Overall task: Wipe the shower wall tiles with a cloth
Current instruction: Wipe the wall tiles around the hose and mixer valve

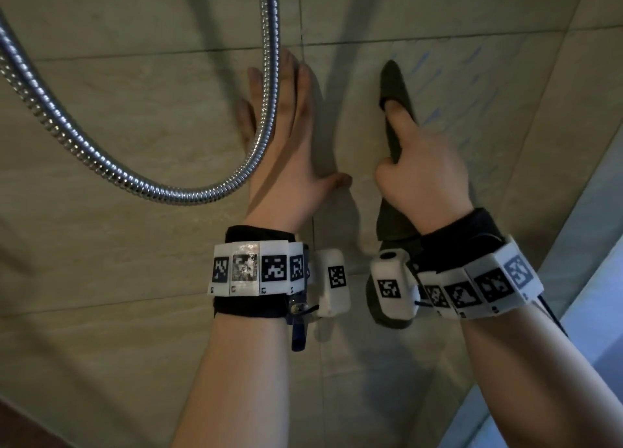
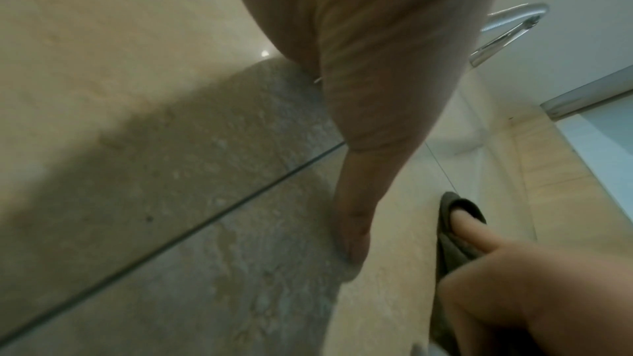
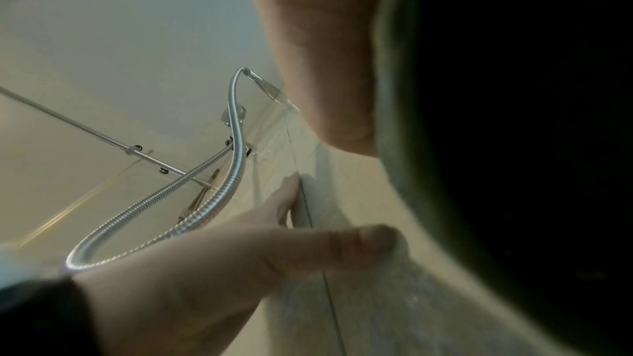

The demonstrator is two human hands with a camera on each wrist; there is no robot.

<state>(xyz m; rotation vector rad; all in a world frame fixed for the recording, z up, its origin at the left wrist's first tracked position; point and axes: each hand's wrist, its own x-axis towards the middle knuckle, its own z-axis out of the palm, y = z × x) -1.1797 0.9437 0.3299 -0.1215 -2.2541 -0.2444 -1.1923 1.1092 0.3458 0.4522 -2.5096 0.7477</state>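
A dark olive cloth [image 1: 397, 87] lies pressed against the beige shower wall tiles [image 1: 135, 117]. My right hand [image 1: 421, 174] holds it to the wall, index finger stretched up into a fold, thumb curled at its left edge; the cloth hangs down past the wrist. The same cloth [image 2: 455, 226] shows at the lower right of the left wrist view and fills the right wrist view as a dark mass [image 3: 496, 145]. My left hand [image 1: 283, 137] rests flat on the wall with straight fingers, just left of the cloth and apart from it.
A metal shower hose [image 1: 101, 164] loops across the wall and passes in front of my left hand's fingers. A vertical grout line [image 1: 305, 39] runs between both hands. A pale glass panel [image 1: 593, 279] closes the right side. A chrome shower fitting [image 2: 507, 29] is higher up.
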